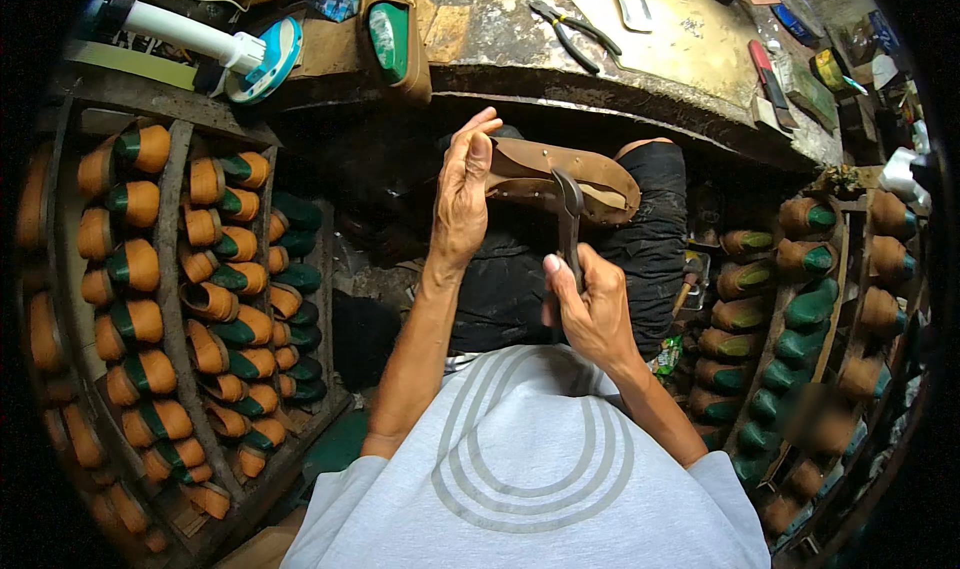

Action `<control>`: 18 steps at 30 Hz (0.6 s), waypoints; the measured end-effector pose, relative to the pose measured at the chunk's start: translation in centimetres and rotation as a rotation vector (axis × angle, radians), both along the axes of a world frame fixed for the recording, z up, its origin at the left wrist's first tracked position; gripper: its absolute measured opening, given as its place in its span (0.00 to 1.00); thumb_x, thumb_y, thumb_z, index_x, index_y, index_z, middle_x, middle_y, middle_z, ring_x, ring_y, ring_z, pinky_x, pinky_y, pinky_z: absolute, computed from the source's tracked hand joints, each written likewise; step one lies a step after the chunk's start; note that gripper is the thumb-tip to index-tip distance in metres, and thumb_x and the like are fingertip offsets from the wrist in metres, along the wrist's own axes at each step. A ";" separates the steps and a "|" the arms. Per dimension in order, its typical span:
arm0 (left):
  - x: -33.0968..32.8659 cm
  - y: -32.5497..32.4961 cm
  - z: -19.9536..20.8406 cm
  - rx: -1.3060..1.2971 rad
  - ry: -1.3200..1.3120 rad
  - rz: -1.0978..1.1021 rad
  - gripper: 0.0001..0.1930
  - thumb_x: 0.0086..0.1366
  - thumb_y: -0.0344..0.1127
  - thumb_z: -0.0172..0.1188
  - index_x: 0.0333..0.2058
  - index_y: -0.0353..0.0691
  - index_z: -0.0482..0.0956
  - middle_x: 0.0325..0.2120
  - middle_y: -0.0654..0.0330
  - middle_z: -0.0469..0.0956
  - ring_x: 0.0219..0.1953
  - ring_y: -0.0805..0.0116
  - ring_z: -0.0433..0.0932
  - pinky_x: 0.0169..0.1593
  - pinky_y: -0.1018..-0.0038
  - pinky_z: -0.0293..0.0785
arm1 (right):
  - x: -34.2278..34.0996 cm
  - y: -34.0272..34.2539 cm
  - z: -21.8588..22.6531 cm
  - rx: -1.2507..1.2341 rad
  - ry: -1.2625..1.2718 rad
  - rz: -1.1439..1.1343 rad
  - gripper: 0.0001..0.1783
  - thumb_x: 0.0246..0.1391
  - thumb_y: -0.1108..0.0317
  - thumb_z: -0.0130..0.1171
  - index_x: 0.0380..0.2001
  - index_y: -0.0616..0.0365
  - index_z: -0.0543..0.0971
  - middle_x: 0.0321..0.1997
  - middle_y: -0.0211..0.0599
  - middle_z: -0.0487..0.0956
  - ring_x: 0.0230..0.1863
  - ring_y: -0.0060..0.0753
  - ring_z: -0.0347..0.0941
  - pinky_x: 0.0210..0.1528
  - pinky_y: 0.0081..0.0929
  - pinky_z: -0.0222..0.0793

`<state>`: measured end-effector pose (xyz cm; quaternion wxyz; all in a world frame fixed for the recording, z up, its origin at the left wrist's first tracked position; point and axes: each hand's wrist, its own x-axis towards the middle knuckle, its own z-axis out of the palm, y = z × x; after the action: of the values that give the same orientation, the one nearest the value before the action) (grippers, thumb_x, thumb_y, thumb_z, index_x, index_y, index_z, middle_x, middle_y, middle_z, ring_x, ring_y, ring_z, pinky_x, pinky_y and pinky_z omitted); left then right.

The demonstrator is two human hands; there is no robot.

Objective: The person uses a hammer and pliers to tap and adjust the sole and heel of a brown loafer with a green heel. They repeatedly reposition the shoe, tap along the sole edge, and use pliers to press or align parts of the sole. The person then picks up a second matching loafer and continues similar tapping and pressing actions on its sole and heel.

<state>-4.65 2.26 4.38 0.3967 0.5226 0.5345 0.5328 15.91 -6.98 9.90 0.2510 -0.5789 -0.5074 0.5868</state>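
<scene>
A brown leather shoe upper point(590, 174) lies across my lap with its underside up, toe end to the right. Small nail heads dot its bottom. My left hand point(462, 194) holds the left end of it, thumb raised and fingers partly hidden behind. In my right hand point(592, 304) is a pair of dark metal pincers point(568, 204), gripped by the handles. Their curved head is against the near side of the shoe's underside, around its middle. Whether the jaws pinch the leather or a nail is too small to tell.
Ahead is a worn workbench point(480, 44) holding a brown shoe with a green insole point(395, 44), pliers point(575, 37), a red-handled knife point(768, 79) and a white-and-blue lamp-like device point(265, 59). Racks of tan and green shoes stand left point(178, 269) and right point(845, 269).
</scene>
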 end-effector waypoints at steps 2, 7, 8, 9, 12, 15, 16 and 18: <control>0.5 -0.1 0.1 -0.053 -0.129 0.022 0.34 0.93 0.62 0.42 0.67 0.36 0.83 0.69 0.51 0.82 0.70 0.58 0.79 0.77 0.61 0.70 | -0.7 -1.1 -1.2 -0.060 0.393 -0.093 0.18 0.85 0.63 0.59 0.43 0.68 0.84 0.41 0.43 0.91 0.41 0.32 0.92 0.44 0.31 0.87; 1.0 -1.3 1.3 -0.221 -0.177 0.079 0.34 0.94 0.61 0.37 0.61 0.39 0.86 0.57 0.53 0.81 0.62 0.59 0.80 0.69 0.63 0.75 | -2.4 0.2 -2.9 -0.175 0.716 -0.068 0.20 0.86 0.60 0.56 0.52 0.68 0.87 0.50 0.48 0.93 0.52 0.33 0.92 0.56 0.33 0.89; 1.1 -1.4 1.5 -0.215 -0.131 0.102 0.35 0.94 0.61 0.36 0.60 0.38 0.86 0.57 0.52 0.81 0.61 0.59 0.80 0.68 0.63 0.75 | -2.5 0.7 -2.6 -0.177 0.718 -0.050 0.20 0.86 0.59 0.56 0.51 0.67 0.86 0.48 0.46 0.93 0.50 0.33 0.92 0.53 0.34 0.89; 1.2 -1.5 1.6 -0.207 -0.085 0.127 0.35 0.94 0.62 0.36 0.59 0.38 0.86 0.56 0.52 0.81 0.60 0.58 0.80 0.67 0.63 0.75 | -2.3 1.0 -2.3 -0.171 0.722 -0.046 0.19 0.86 0.59 0.56 0.50 0.67 0.86 0.47 0.45 0.93 0.48 0.32 0.92 0.50 0.36 0.89; 2.1 -1.7 1.9 -0.176 0.063 0.202 0.35 0.95 0.60 0.36 0.54 0.36 0.85 0.50 0.52 0.83 0.56 0.55 0.80 0.63 0.61 0.75 | -0.6 1.3 -0.9 -0.207 0.376 0.076 0.18 0.85 0.60 0.57 0.43 0.64 0.82 0.42 0.45 0.92 0.38 0.39 0.91 0.39 0.42 0.86; 3.1 -1.8 2.4 -0.016 0.286 0.235 0.29 0.94 0.55 0.43 0.50 0.35 0.84 0.47 0.51 0.84 0.54 0.51 0.80 0.62 0.57 0.75 | 2.0 1.1 -0.6 0.452 -0.358 0.279 0.15 0.78 0.65 0.63 0.37 0.62 0.74 0.34 0.54 0.84 0.29 0.65 0.85 0.30 0.56 0.79; 3.5 -1.7 2.6 0.050 0.338 0.218 0.25 0.93 0.52 0.47 0.49 0.35 0.84 0.47 0.51 0.84 0.54 0.50 0.81 0.62 0.56 0.75 | 2.7 1.1 -0.8 0.408 -0.466 0.305 0.13 0.76 0.66 0.65 0.38 0.62 0.74 0.34 0.56 0.83 0.32 0.70 0.84 0.32 0.59 0.79; 4.2 -1.6 3.0 0.147 0.424 0.171 0.18 0.89 0.46 0.57 0.50 0.36 0.84 0.48 0.50 0.84 0.54 0.47 0.81 0.63 0.54 0.75 | 3.8 1.1 -1.2 0.529 -0.396 0.256 0.11 0.74 0.68 0.66 0.41 0.60 0.75 0.34 0.57 0.83 0.34 0.71 0.84 0.34 0.61 0.80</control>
<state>-0.49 0.67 7.43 0.1900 0.6028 0.6081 0.4804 19.70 -5.91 8.68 0.2133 -0.5281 -0.7491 0.3382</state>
